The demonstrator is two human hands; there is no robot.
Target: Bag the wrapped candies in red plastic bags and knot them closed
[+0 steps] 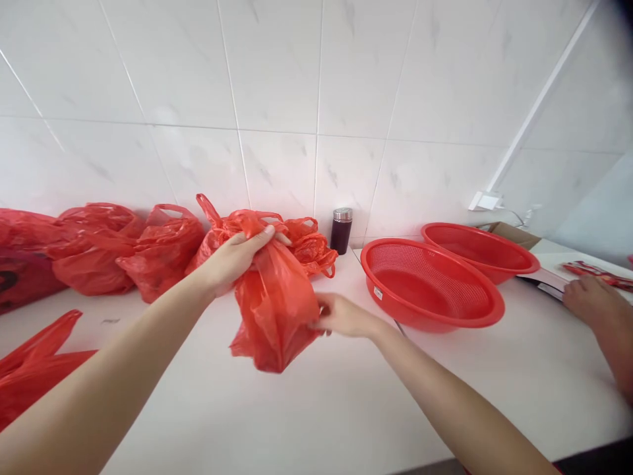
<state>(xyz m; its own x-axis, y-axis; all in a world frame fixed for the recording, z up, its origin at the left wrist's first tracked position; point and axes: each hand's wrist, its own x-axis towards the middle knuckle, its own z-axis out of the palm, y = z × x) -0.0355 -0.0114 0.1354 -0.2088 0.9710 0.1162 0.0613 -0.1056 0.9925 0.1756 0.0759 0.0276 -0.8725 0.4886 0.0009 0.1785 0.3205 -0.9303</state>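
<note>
A red plastic bag (277, 303) hangs above the white table, pulled into folds. My left hand (242, 254) is closed around its upper part, thumb on top. At the bag's right side, my right hand (341, 315) pinches the plastic with bent fingers. What the bag contains, if anything, cannot be seen. Right behind it, more red plastic bags (311, 247) lie bunched against the tiled wall.
Filled red bags (163, 254) line the wall at left, and another red bag (44, 369) lies nearer. A dark flask (341, 232) stands by the wall. Two red basins, the nearer perforated (435, 316), sit to the right. Another person's hand (593, 300) rests at far right.
</note>
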